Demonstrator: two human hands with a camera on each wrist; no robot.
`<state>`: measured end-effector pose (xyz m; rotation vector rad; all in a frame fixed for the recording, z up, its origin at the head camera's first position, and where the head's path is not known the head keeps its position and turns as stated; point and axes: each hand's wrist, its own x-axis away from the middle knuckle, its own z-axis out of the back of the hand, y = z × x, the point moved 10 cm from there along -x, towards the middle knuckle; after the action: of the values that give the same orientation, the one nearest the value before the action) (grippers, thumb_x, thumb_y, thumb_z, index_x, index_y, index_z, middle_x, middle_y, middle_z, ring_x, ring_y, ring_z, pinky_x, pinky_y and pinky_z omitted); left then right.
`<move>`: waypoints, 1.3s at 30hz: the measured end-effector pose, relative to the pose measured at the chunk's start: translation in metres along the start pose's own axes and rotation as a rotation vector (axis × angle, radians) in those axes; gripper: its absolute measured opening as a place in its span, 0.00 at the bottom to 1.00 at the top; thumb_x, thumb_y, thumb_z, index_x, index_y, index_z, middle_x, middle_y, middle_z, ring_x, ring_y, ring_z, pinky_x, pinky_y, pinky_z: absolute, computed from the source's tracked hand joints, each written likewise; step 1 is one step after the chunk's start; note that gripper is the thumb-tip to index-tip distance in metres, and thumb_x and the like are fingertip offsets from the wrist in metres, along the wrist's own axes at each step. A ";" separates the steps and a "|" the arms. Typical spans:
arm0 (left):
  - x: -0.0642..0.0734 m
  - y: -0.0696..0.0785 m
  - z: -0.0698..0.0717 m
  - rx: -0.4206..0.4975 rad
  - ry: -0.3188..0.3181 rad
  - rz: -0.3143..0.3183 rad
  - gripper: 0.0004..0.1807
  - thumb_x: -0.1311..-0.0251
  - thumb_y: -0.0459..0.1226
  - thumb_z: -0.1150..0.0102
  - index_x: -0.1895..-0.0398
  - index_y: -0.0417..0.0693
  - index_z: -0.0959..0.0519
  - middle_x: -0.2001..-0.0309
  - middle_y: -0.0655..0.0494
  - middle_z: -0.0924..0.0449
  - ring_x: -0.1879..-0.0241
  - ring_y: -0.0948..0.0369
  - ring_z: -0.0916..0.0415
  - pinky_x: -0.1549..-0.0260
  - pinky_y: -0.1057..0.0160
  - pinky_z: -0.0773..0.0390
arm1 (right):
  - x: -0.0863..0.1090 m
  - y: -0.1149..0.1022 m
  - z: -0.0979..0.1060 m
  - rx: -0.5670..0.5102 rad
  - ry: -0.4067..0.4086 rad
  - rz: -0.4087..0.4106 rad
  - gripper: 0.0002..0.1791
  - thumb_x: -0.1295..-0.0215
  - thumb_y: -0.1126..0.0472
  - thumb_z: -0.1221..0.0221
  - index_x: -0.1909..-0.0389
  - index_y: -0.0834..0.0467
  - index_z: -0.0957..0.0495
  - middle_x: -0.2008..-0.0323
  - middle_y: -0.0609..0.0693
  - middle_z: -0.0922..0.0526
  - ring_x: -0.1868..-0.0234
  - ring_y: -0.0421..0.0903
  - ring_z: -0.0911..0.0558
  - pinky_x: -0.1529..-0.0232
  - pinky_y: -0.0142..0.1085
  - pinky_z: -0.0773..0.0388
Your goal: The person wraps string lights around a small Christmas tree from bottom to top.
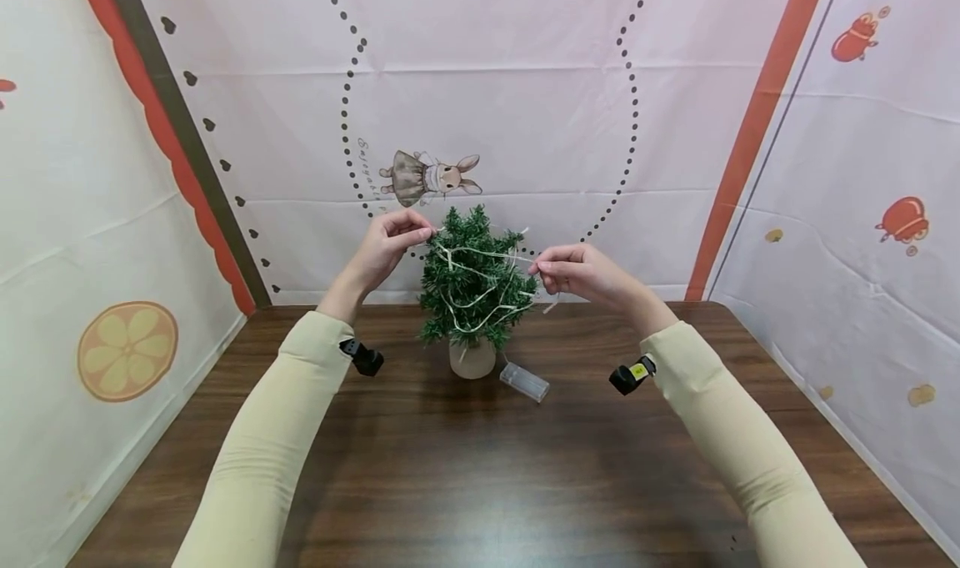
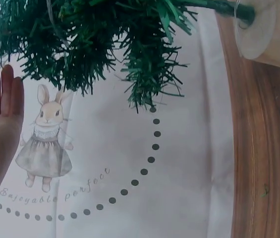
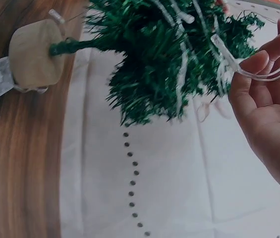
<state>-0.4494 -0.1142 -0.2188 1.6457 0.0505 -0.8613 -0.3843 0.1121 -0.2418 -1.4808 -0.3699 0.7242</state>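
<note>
A small green artificial tree point(image 1: 467, 284) stands upright on a pale round base point(image 1: 472, 361). Strands of a clear string light point(image 3: 183, 74) loop across its branches. My right hand point(image 1: 581, 272), to the right of the tree, pinches a length of the string between thumb and fingers; the strand runs taut to the branches, and a small loop bends round the fingertips in the right wrist view. At the tree's upper left, my left hand point(image 1: 384, 243) brings thumb and index finger together on the string beside a branch tip. Some of its fingers are cut off in the left wrist view.
A clear battery box point(image 1: 525, 382) lies on the brown wooden table point(image 1: 450, 468), just right of the base, wired to the string. Behind the tree hangs a printed cloth point(image 1: 517, 126) with a rabbit figure; more cloth encloses both sides.
</note>
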 end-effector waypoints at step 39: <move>0.021 0.013 -0.006 -0.421 0.205 0.157 0.16 0.45 0.33 0.34 0.52 0.39 0.20 0.53 0.39 0.19 0.63 0.63 0.19 0.57 0.61 0.21 | 0.020 0.021 0.065 0.368 0.405 0.057 0.19 0.38 0.58 0.38 0.50 0.66 0.22 0.60 0.44 0.13 0.63 0.37 0.16 0.62 0.29 0.20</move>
<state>-0.4251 -0.1212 -0.2194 1.3140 0.2275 -0.5172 -0.4155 0.1733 -0.2605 -1.2495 0.1118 0.4878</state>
